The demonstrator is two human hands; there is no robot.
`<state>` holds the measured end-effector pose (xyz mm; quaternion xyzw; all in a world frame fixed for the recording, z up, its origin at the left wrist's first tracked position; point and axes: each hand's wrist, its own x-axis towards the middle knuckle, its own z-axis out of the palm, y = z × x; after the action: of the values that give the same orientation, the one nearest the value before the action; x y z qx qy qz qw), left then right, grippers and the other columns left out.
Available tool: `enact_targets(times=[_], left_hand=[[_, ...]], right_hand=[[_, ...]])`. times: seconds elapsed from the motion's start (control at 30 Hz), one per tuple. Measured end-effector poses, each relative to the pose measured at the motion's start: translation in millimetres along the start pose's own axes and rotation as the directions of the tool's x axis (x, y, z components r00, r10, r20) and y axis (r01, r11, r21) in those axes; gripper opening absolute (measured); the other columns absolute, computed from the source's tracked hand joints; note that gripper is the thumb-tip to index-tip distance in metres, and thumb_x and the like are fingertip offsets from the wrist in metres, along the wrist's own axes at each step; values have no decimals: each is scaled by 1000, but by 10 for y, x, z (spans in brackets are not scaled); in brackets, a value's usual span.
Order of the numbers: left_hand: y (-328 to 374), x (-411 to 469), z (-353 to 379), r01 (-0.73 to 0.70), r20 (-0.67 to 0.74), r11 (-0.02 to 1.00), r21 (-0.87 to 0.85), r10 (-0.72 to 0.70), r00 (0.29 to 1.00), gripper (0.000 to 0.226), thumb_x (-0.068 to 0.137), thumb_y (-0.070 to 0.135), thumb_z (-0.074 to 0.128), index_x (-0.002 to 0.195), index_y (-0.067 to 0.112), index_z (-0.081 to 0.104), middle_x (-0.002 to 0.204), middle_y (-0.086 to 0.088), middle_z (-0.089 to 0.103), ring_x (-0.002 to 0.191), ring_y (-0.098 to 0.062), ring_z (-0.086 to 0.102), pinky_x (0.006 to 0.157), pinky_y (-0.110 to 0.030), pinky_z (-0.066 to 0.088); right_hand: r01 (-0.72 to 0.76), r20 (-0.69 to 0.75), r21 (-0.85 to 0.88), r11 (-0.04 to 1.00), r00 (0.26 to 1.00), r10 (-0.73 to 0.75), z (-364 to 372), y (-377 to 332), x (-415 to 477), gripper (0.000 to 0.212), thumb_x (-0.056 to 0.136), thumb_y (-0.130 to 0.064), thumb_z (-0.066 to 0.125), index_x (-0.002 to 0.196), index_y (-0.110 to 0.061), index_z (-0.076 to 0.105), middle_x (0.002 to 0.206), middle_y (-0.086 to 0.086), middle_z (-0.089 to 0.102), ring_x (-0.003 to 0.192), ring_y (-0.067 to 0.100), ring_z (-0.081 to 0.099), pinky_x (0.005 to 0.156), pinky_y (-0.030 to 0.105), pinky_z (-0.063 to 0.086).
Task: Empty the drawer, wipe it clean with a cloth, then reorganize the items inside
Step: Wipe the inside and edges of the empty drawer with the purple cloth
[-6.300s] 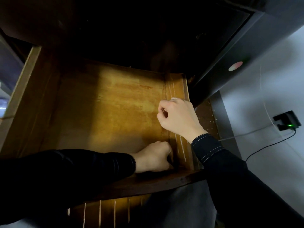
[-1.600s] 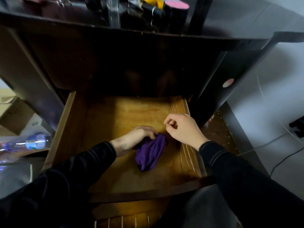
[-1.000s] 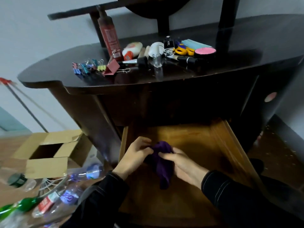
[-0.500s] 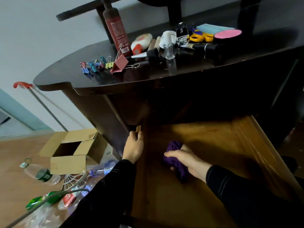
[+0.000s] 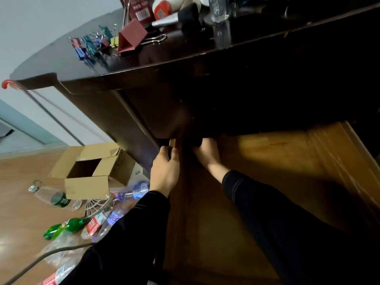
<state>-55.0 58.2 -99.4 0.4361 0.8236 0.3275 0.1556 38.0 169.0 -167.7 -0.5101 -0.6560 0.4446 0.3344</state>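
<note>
1. Wooden drawer pulled out from under dark desk. Bare wood floor, lit at right, shadowed at left.
2. Left hand gripping top edge of drawer's left side wall, close to the desk front. Fingers curled over the edge, thumb on the outer side.
3. Right hand reaching into drawer's far left corner, back of hand up. Fingertips lost in shadow under the desk, so cannot tell whether curled round anything or lying flat.
4. Cloth not identifiable for sure – only a dark lump at the right fingertips, colour unreadable.
5. Both arms in dark sleeves with pale stitching.
6. On desk top: cluster of small coloured binder clips, with large red binder clip just beside. Behind them red bottle with barcode label, black-capped silver tube and small clear glass bottle – all cut off by top edge.
7. On floor left of desk: open cardboard box, clear plastic bottle and green bottle lying on their sides near it, more bottles between.
</note>
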Motion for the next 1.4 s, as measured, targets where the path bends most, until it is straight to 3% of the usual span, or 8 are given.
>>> enact_targets(times=[0.1,0.17,0.4,0.6,0.87,1.03,1.23,1.4], left_hand=[[-10,-1,13,-2,-8,1000,3,2,1000,16,102,42,41,101,29,51,97,2,59,92,-24,53,77,-34,35],[-3,-1,14,-12,-10,1000,10,12,1000,15,103,41,41,101,29,50,97,4,57,90,-22,51,77,-32,34],[29,-14,-4,-3,1,1000,17,3,1000,22,103,40,41,108,23,55,100,0,58,93,-24,53,79,-34,36],[39,-28,-12,15,2,1000,-18,-15,1000,21,103,41,41,101,25,55,98,-1,62,91,-24,57,75,-34,36],[29,-20,-7,13,-1,1000,-12,-13,1000,15,103,40,42,98,29,51,83,18,51,88,-19,54,77,-32,35],[31,-16,-5,5,-6,1000,-8,-5,1000,15,103,41,41,99,29,51,92,5,59,87,-20,55,77,-33,37],[23,-27,-15,1,8,1000,3,-1,1000,13,103,41,42,102,29,49,100,3,57,91,-22,53,79,-33,37],[25,-17,-14,8,7,1000,-28,-8,1000,18,103,41,42,101,27,53,100,0,62,90,-22,56,76,-33,36]], right_hand=[[-37,-122,15,999,992,39,97,-81,33,10,90,1,55,84,-7,58,73,3,57,75,31,59,66,42,45],[-14,-117,-48,999,993,9,102,-108,43,8,92,-2,55,94,-4,63,87,10,64,86,33,60,71,40,44],[183,238,-369,911,966,-98,-201,-43,-43,19,92,-5,55,103,-16,66,104,6,69,99,31,65,73,36,47],[-84,47,-217,973,994,97,-230,-166,6,24,98,-19,53,74,-16,53,71,0,55,82,30,64,66,31,41],[189,202,-458,869,974,-105,-168,-90,-135,21,98,-10,52,115,-16,63,114,9,68,108,33,65,83,40,49],[45,67,-384,922,998,-21,-254,-254,-39,22,98,-13,50,79,-13,61,72,1,59,73,27,62,65,32,41],[200,251,-445,873,964,-92,-143,-124,-296,34,95,-7,57,126,-21,63,132,3,60,117,30,60,90,42,53],[76,166,-389,918,986,-12,-245,-188,-180,30,98,-10,54,126,-19,61,122,6,65,113,30,63,84,38,49]])
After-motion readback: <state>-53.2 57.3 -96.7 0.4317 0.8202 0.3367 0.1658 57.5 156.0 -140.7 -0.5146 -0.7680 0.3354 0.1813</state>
